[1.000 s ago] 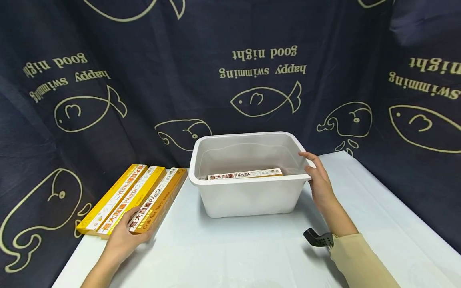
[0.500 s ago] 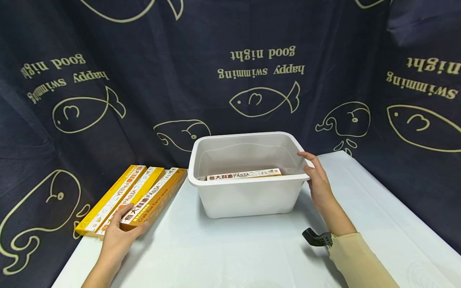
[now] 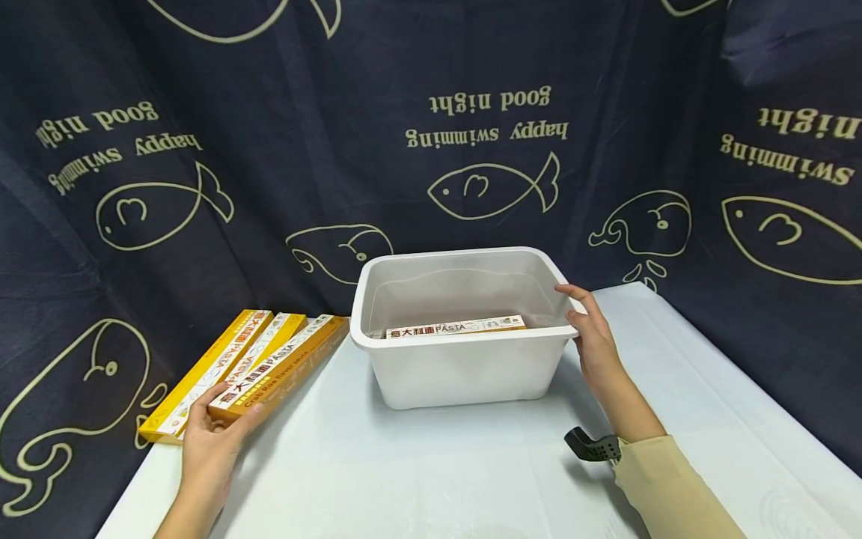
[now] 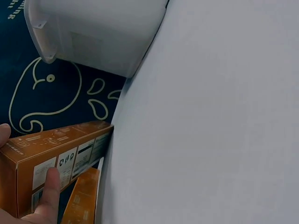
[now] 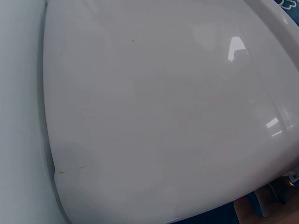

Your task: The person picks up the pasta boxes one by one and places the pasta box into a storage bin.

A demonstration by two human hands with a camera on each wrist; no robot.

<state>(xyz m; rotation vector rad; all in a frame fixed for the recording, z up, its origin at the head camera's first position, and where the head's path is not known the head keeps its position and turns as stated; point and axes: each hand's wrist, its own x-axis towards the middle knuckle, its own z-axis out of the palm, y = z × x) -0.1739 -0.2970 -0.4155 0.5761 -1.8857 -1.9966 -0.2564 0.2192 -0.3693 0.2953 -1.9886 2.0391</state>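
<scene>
My left hand [image 3: 212, 453] grips the near end of a brown crab roe flavor pasta box [image 3: 283, 370], thumb on one side and fingers on the other. That end is tilted up, and the left wrist view shows the box [image 4: 60, 156] with another orange-brown box [image 4: 81, 198] below it. Two yellow pasta boxes [image 3: 205, 378] lie side by side to its left, one partly hidden by the held box. My right hand [image 3: 595, 337] holds the right rim of a white plastic bin [image 3: 468, 374]. Inside the bin, a pasta box [image 3: 458, 327] shows above the front rim.
A white cloth covers the table [image 3: 417, 479]. Behind it hangs a dark blue curtain [image 3: 377, 135] with fish and whale drawings, close to the bin's back. A black strap piece [image 3: 592, 445] sticks out from the right wrist.
My left hand has lifted the near end of the brown pasta box and swung it left, over the neighbouring yellow box. The right hand stays on the bin's rim.
</scene>
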